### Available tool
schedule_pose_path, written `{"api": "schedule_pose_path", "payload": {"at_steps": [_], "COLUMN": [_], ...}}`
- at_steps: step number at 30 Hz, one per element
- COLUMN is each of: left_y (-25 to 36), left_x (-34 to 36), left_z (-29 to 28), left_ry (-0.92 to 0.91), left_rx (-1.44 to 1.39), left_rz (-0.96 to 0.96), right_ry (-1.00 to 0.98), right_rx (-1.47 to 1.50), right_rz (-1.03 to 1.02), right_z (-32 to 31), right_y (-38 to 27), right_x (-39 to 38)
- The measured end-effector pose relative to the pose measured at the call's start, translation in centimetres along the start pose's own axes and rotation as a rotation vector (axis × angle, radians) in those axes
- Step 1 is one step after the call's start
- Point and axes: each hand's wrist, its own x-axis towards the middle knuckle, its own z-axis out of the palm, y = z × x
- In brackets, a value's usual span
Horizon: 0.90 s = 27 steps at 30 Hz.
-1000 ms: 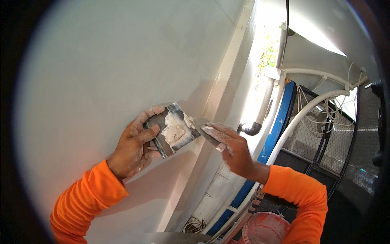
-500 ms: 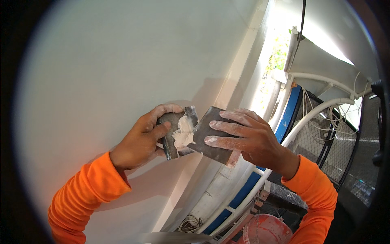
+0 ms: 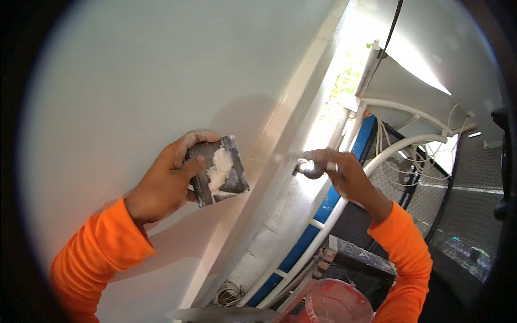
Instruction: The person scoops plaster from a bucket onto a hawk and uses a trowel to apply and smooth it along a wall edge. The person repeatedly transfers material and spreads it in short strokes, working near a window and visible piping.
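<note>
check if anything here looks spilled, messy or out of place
The loose white cords at the right look untidy, hanging in tangled loops by the dark mesh panel. The red bucket below looks smeared with pale residue. The pale paste sits on the dark plate in the left hand; no spill shows.

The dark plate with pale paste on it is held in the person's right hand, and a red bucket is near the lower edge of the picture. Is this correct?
Not quite: the head view shows the dark plate with pale paste in the left hand. The red bucket is near the lower edge, as you say.
</note>
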Motion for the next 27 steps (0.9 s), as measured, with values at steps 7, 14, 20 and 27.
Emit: {"api": "schedule_pose_path", "payload": {"at_steps": [7, 14, 20, 27], "left_y": [-0.7, -1.5, -2.0, -1.3], "left_x": [0.2, 0.8, 1.3, 2.3], "left_z": [-0.4, -0.9, -1.5, -1.4], "left_ry": [-0.012, -0.062, -0.091, 0.085], "left_rx": [0.047, -0.018, 0.112, 0.202], "left_rz": [0.019, 0.053, 0.158, 0.585], "right_ry": [0.117, 0.054, -0.064, 0.027], "right_rx": [-1.291, -1.494, -1.496, -1.580], "right_rz": [-0.250, -0.478, -0.361, -0.207], "right_z": [-4.3, 1.4, 3.1, 4.8], "right_y": [8.3, 14.4, 11.0, 7.6], "right_x": [5.5, 7.4, 3.6, 6.9]}}
